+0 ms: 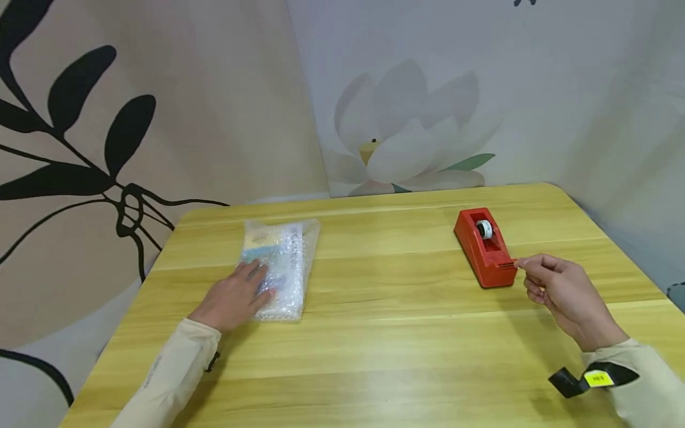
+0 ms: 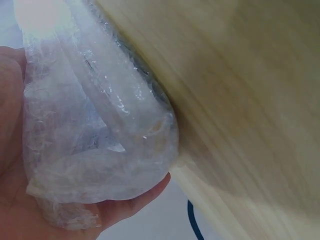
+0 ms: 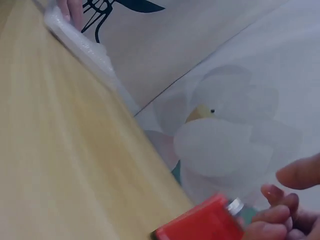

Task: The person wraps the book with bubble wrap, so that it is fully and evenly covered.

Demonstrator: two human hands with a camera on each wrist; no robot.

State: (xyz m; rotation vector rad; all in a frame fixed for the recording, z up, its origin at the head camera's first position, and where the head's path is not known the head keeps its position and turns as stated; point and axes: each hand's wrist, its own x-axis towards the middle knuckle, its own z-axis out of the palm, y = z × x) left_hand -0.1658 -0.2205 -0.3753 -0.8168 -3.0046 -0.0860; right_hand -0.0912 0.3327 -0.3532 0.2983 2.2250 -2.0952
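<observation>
A flat package in clear bubble wrap [image 1: 289, 279], with a blue and white printed item inside, lies on the left of the table. My left hand [image 1: 238, 295] rests on its near left side, fingers spread over the wrap. In the left wrist view the bubble wrap [image 2: 100, 120] fills the space in front of my palm. On the right stands a red tape dispenser [image 1: 473, 249] with a small tape roll [image 1: 484, 229] in it. My right hand [image 1: 562, 291] is at its front lip, thumb and forefinger pinching the tape's end, which barely shows.
The wooden table [image 1: 374, 345] stretches between the package and the dispenser. Behind it hang pale wall coverings with a flower print [image 1: 417, 137] and dark leaves [image 1: 80, 89]. A black strap with a yellow label [image 1: 598, 378] sits on my right sleeve.
</observation>
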